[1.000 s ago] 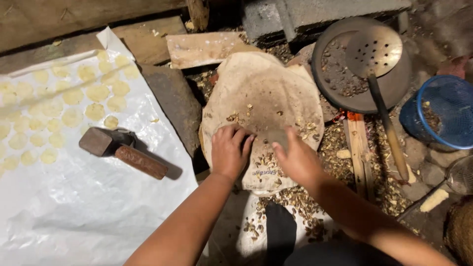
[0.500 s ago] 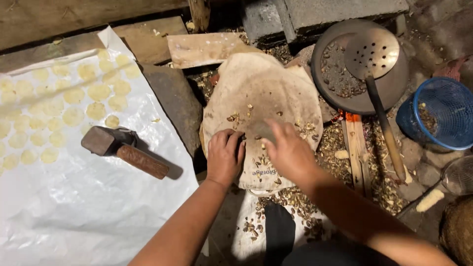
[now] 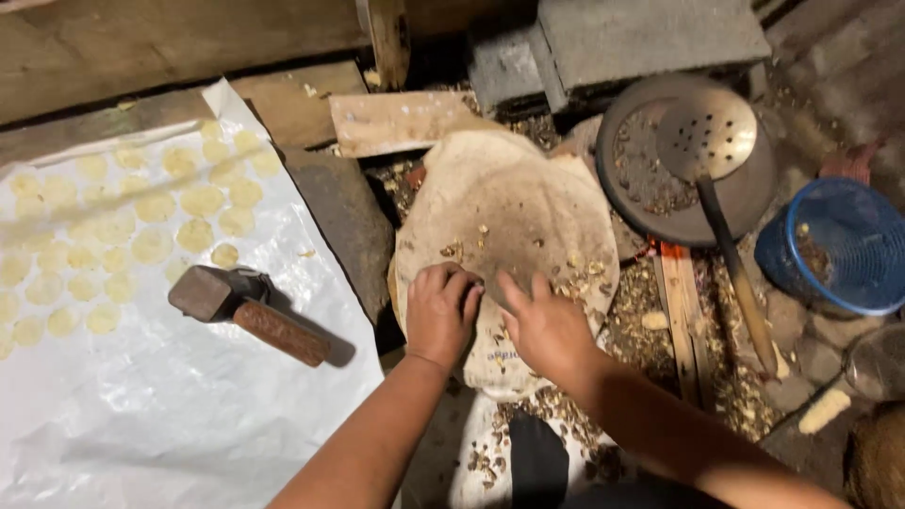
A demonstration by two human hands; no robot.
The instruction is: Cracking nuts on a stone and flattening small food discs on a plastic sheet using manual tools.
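Observation:
My left hand [image 3: 441, 314] rests with curled fingers on the near edge of a pale, round cloth-covered slab [image 3: 514, 203]. My right hand [image 3: 542, 323] lies beside it, fingers spread flat on the same surface. Small nut pieces and shell bits [image 3: 575, 269] are scattered on the slab just beyond my fingers. Whether either hand pinches a piece is hidden by the fingers. A hammer with a wooden handle [image 3: 247, 312] lies to the left on a white plastic sheet [image 3: 141, 415].
Rows of flattened yellow discs [image 3: 141, 226] cover the far part of the sheet. A dark pan [image 3: 660, 179] with a perforated ladle [image 3: 709, 141] sits right of the slab, a blue basket [image 3: 839, 245] further right. Shell litter covers the ground; wooden planks [image 3: 396, 121] behind.
Both hands have drawn closer together at the slab's near edge; the right hand moved left and inward toward the left hand. The hammer has not moved.

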